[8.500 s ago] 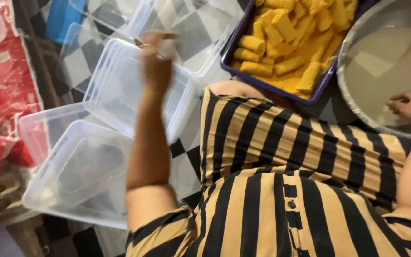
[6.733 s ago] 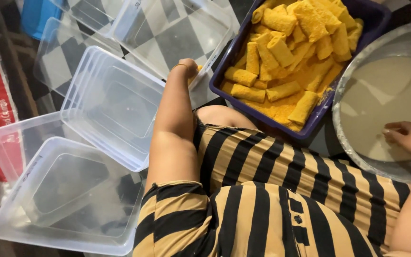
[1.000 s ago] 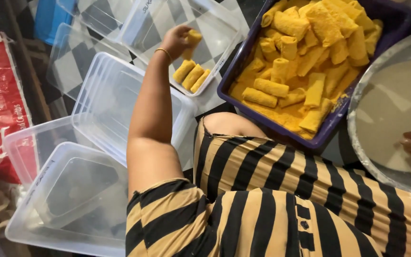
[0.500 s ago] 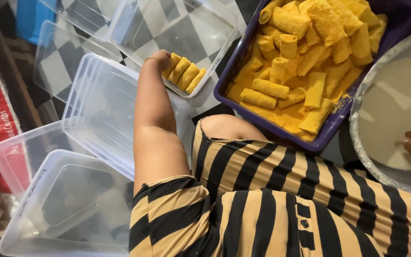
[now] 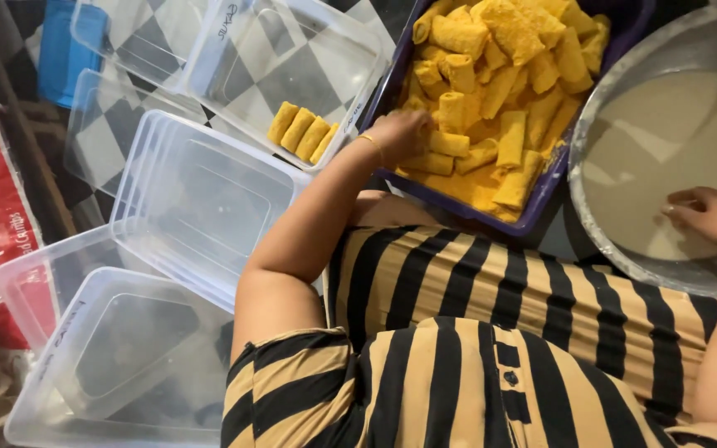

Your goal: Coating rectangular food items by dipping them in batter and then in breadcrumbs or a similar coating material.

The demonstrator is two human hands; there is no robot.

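Single head view, steeply downward, close

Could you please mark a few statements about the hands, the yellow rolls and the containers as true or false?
1. The left hand is reaching into the purple tray of yellow rolls. True.
2. The clear container next to the tray holds no rolls. False: four rolls lie side by side in its near corner.
3. The right hand rests in the round metal basin of pale batter. True.
4. The right hand is lifting a roll. False: it holds no roll.
5. The stacked clear containers hold rolls. False: no rolls show in them.
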